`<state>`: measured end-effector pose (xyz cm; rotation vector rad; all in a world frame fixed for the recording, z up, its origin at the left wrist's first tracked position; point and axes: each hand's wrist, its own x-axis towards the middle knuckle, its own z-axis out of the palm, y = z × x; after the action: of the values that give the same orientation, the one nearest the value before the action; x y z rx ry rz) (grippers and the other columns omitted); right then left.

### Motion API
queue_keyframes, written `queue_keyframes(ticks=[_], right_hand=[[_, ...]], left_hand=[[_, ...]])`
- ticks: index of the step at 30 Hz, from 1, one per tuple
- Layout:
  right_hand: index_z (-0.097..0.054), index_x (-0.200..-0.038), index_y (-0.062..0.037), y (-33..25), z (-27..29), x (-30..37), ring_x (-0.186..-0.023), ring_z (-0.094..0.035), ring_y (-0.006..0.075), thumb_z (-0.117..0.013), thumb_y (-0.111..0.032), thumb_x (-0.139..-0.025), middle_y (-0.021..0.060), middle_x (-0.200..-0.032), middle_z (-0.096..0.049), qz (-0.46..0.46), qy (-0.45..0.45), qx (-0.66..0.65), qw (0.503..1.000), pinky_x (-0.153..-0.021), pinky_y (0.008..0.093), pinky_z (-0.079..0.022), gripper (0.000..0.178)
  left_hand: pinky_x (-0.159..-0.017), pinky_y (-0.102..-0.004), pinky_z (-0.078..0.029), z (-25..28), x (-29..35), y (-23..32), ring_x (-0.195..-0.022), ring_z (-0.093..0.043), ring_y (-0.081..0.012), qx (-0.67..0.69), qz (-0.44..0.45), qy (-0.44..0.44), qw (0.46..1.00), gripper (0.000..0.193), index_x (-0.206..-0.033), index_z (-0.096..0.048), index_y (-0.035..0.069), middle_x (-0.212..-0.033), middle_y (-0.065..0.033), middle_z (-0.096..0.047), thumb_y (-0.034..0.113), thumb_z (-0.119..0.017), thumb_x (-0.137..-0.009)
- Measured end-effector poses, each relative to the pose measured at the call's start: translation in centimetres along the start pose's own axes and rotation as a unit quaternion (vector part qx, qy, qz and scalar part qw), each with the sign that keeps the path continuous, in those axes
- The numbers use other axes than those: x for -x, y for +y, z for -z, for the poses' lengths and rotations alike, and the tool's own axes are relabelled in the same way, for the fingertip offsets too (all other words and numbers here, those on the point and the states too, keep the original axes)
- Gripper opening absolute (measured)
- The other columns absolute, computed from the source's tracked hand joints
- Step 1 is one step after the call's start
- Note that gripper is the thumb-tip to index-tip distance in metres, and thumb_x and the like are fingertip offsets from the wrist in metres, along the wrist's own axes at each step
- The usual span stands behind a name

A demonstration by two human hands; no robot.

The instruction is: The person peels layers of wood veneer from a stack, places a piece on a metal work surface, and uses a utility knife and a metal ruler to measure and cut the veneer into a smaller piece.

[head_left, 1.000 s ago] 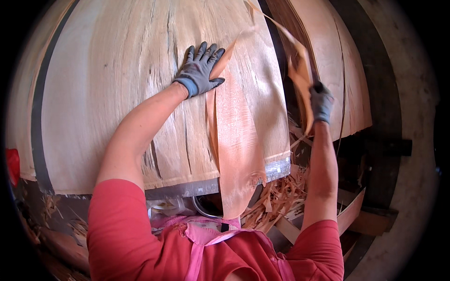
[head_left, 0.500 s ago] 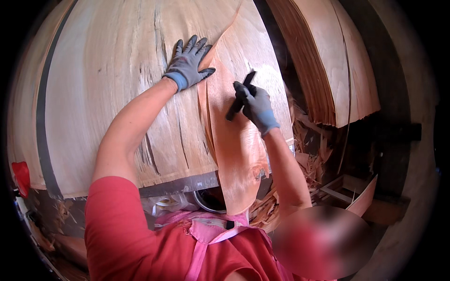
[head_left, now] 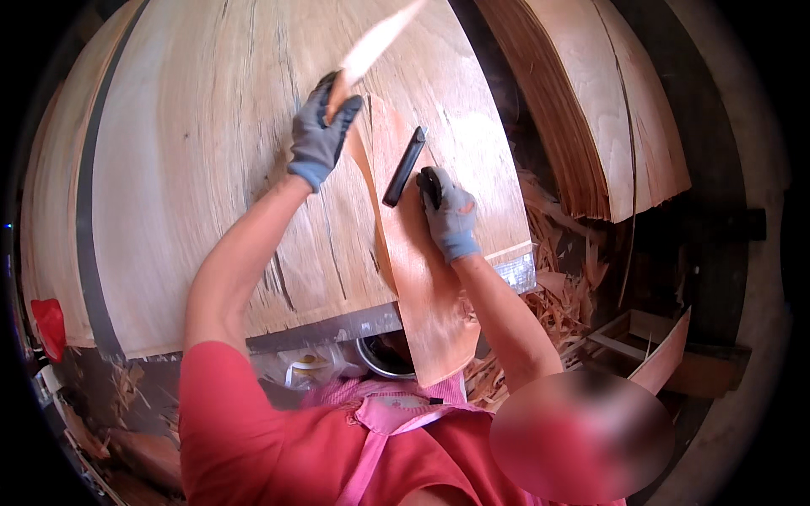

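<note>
My left hand [head_left: 319, 139], in a grey glove with dark fingertips, is closed around a narrow veneer strip [head_left: 371, 49] whose far end rises blurred above the sheet. A black utility knife [head_left: 405, 167] lies on a loose, reddish veneer piece [head_left: 422, 295], apart from my fingers. Just right of the knife, my gloved right hand [head_left: 447, 211] rests with curled fingers over that piece; whatever is under the fingertips is hidden. Beneath both hands spreads a broad pale veneer sheet [head_left: 202, 185] with dark cracks along its grain. The reddish piece hangs past the sheet's near edge.
To the right stands a thick stack of veneer sheets [head_left: 582, 110]. Veneer scraps [head_left: 561, 295] are heaped below it, near a wooden frame [head_left: 624, 350]. A round metal-rimmed container [head_left: 371, 358] and clear plastic [head_left: 308, 371] sit by the near edge. Something red [head_left: 48, 327] is at far left.
My right hand has let go of the utility knife, which now lies on the veneer. My left hand, flat before, has closed on a narrow veneer strip and lifted it.
</note>
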<state>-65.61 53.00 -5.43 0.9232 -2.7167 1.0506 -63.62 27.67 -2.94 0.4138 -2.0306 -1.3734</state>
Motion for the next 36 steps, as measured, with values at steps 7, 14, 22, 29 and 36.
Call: queue_keyframes(ticks=[7, 14, 22, 29, 36], right_hand=[[-0.067, -0.103, -0.0125, -0.1, 0.0, -0.2, -0.085, -0.069, 0.0327, -0.069, -0.012, -0.084, 0.0115, -0.096, -0.071, 0.005, -0.031, -0.012, 0.999, -0.072, 0.0378, -0.054, 0.019], [-0.071, -0.102, -0.0119, 0.5, -0.3, 0.0, -0.086, -0.069, 0.0322, -0.069, -0.012, -0.084, 0.0133, -0.096, -0.071, 0.080, 0.033, -0.008, 0.996, -0.074, 0.0374, -0.055, 0.018], [-0.066, -0.095, -0.0195, 0.2, -0.9, -0.4, -0.080, -0.067, 0.0312, -0.068, -0.028, -0.086, 0.0059, -0.090, -0.070, 0.081, -0.017, 0.024, 0.996, -0.066, 0.0390, -0.051, 0.012], [-0.070, -0.103, -0.0159, 0.4, -0.7, 1.1, -0.082, -0.070, 0.0259, -0.070, -0.017, -0.084, 0.0070, -0.096, -0.071, 0.089, -0.042, 0.078, 0.992, -0.072, 0.0340, -0.054, 0.020], [-0.066, -0.104, -0.0154, -0.5, 0.0, 0.0, -0.081, -0.069, 0.0273, -0.071, -0.017, -0.084, 0.0075, -0.093, -0.069, 0.061, -0.043, 0.054, 0.996, -0.070, 0.0358, -0.053, 0.020]], left_hand=[[-0.088, -0.0453, -0.053, 7.6, 12.0, 8.4, -0.105, -0.065, -0.0316, 0.297, 0.287, 0.054, 0.909, 0.066, -0.150, -0.033, 0.013, -0.133, -0.0188, -0.055, 0.053, -0.041, -0.098], [-0.068, -0.0354, -0.054, 13.1, 28.7, 11.3, -0.075, -0.066, -0.0219, 0.338, 0.392, 0.046, 0.855, 0.060, -0.143, -0.038, -0.003, -0.100, -0.0160, -0.066, 0.029, -0.052, -0.094], [-0.066, -0.0270, -0.052, 14.9, 39.2, 13.4, -0.066, -0.067, -0.0188, 0.232, 0.488, -0.120, 0.833, 0.047, -0.131, -0.048, -0.011, -0.095, -0.0182, -0.070, 0.023, -0.054, -0.098], [-0.074, -0.0287, -0.053, 16.3, 45.4, 10.7, -0.078, -0.066, -0.0157, 0.082, 0.539, -0.330, 0.770, 0.033, -0.126, -0.055, -0.002, -0.096, -0.0103, -0.069, 0.013, -0.053, -0.098], [-0.056, -0.0257, -0.050, 28.2, 49.6, 10.6, -0.068, -0.062, -0.0100, 0.071, 0.566, 0.189, 0.799, 0.028, -0.124, -0.056, 0.004, -0.090, -0.0010, -0.064, 0.015, -0.053, -0.098]])
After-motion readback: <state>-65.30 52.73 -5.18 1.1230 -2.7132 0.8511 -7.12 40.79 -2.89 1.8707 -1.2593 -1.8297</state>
